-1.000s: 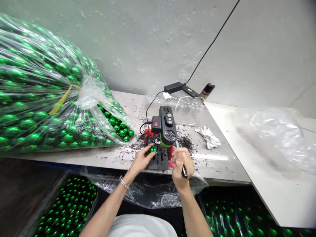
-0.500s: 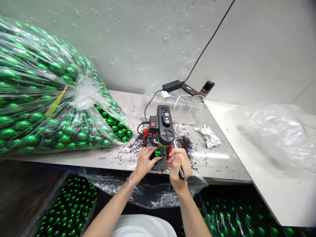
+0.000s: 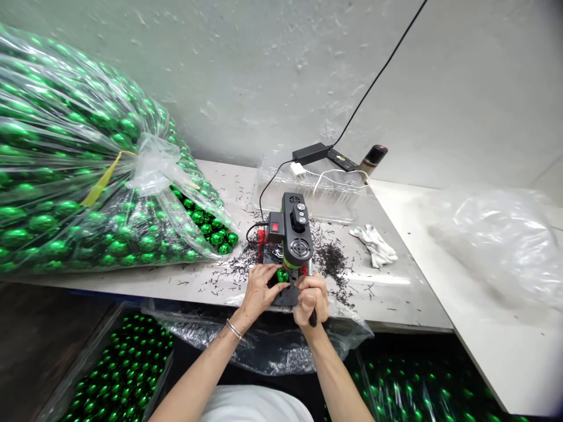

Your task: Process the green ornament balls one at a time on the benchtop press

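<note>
My left hand (image 3: pixel 259 288) pinches a shiny green bauble (image 3: pixel 282 275) between thumb and fingers, on the black base (image 3: pixel 285 298) of a small bench machine. The machine's black head (image 3: pixel 297 225), with fan grilles, buttons and a red switch (image 3: pixel 275 227), stands right above the bauble and hides its top. On the right side my right hand (image 3: pixel 312 300) is wrapped around the machine's lever handle (image 3: pixel 313 318), whose dark end sticks out below the fist. Red pieces show beside the base.
A big clear bag of green baubles (image 3: pixel 65 176) leans at the left. Small black bits (image 3: pixel 332 261) litter the table. White gloves (image 3: pixel 375 246), a plastic tray (image 3: pixel 338 205) and a power adapter (image 3: pixel 310 153) lie behind. More baubles (image 3: pixel 118 363) sit in a bag below.
My right hand has swung left and slightly down with the lever, closer to the base. My left hand stays on the bauble. The view has shifted slightly.
</note>
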`<state>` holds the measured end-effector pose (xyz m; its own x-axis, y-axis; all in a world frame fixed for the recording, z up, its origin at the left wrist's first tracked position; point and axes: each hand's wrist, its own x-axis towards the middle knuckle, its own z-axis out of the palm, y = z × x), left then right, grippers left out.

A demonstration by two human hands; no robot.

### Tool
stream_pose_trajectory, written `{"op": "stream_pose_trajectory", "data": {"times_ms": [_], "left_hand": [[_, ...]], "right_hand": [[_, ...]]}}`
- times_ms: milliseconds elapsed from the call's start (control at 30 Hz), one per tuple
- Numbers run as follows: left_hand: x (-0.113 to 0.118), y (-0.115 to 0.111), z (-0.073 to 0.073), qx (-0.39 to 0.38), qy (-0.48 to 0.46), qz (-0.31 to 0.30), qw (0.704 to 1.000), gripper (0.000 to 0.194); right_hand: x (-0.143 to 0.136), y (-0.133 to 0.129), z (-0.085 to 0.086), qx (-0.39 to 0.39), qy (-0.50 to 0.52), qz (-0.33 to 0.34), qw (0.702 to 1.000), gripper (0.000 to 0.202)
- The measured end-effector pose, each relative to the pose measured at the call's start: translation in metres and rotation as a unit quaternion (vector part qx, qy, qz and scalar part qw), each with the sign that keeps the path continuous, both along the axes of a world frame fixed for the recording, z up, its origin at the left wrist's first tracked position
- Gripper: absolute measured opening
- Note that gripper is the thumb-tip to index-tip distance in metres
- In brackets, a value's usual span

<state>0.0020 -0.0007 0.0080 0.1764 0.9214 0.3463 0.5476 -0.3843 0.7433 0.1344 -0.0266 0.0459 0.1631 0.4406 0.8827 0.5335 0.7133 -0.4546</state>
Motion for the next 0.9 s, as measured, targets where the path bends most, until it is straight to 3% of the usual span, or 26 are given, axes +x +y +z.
{"op": "stream_pose_trajectory", "data": {"times_ms": [200, 333, 400, 500, 600, 700, 800, 900], "left_hand": [[0.000, 0.000, 0.000, 0.002, -0.006, -0.003, 1.000, 0.030], [0.002, 0.004, 0.000, -0.003, -0.015, -0.005, 1.000, 0.031], [0.003, 0.006, 0.001, -0.007, -0.020, -0.002, 1.000, 0.032], [0.002, 0.000, 0.000, -0.006, -0.029, 0.013, 0.999, 0.034], [-0.006, -0.021, -0.003, 0.009, -0.025, 0.026, 0.999, 0.037], [-0.021, -0.044, -0.005, 0.051, 0.008, 0.002, 0.999, 0.054], [-0.043, -0.042, 0.008, 0.096, 0.040, 0.014, 0.995, 0.064], [-0.072, -0.006, 0.034, 0.095, 0.072, 0.121, 0.986, 0.041]], "right_hand": [[0.001, 0.002, -0.008, 0.000, -0.014, -0.006, 1.000, 0.028], [0.006, 0.000, 0.000, -0.001, -0.049, 0.015, 0.999, 0.027], [0.006, -0.003, 0.015, -0.004, -0.045, 0.020, 0.999, 0.028], [0.005, -0.007, 0.049, -0.048, 0.004, 0.014, 0.999, 0.030], [0.003, -0.009, 0.083, -0.118, 0.037, 0.025, 0.992, 0.032], [0.001, -0.010, 0.096, -0.129, 0.044, 0.034, 0.990, 0.032], [-0.002, -0.010, 0.089, -0.105, 0.054, 0.028, 0.993, 0.033], [-0.005, -0.010, 0.079, -0.092, 0.058, 0.027, 0.994, 0.033]]}}
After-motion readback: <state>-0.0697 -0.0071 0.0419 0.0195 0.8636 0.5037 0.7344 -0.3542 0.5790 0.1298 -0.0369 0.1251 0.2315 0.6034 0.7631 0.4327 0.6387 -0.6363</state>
